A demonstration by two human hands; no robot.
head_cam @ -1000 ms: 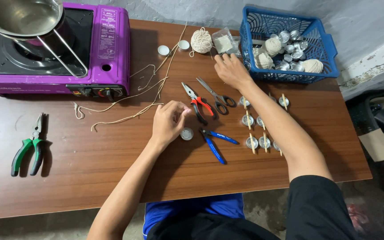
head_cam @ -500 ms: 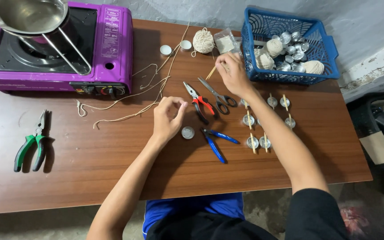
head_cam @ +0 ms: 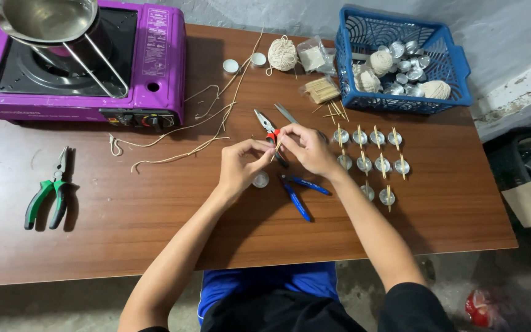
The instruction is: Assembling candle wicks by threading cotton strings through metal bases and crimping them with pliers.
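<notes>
My left hand [head_cam: 244,165] and my right hand [head_cam: 307,147] meet over the middle of the brown table [head_cam: 155,233]. Between their fingertips they pinch a thin wooden stick [head_cam: 278,146]; whether a string is with it I cannot tell. Just below my left hand lies a small round metal cup [head_cam: 260,179]. Red-handled pliers [head_cam: 270,133] and grey scissors [head_cam: 286,114] lie under and behind the hands. A blue-handled cutter [head_cam: 297,192] rests in front of them. To the right stand several small metal cups with sticks laid across them [head_cam: 370,154].
A purple gas stove [head_cam: 155,61] with a steel pot [head_cam: 47,21] fills the back left. Loose twine [head_cam: 179,132] trails beside it. Green pliers [head_cam: 47,197] lie at the left. A blue basket [head_cam: 444,67] holds cups and twine balls. A twine ball [head_cam: 282,54] and a stick pack [head_cam: 321,89] sit behind.
My right hand drew back from near the basket, carrying a wooden stick, and joined my left hand at the table's middle. The left hand stayed near the single metal cup.
</notes>
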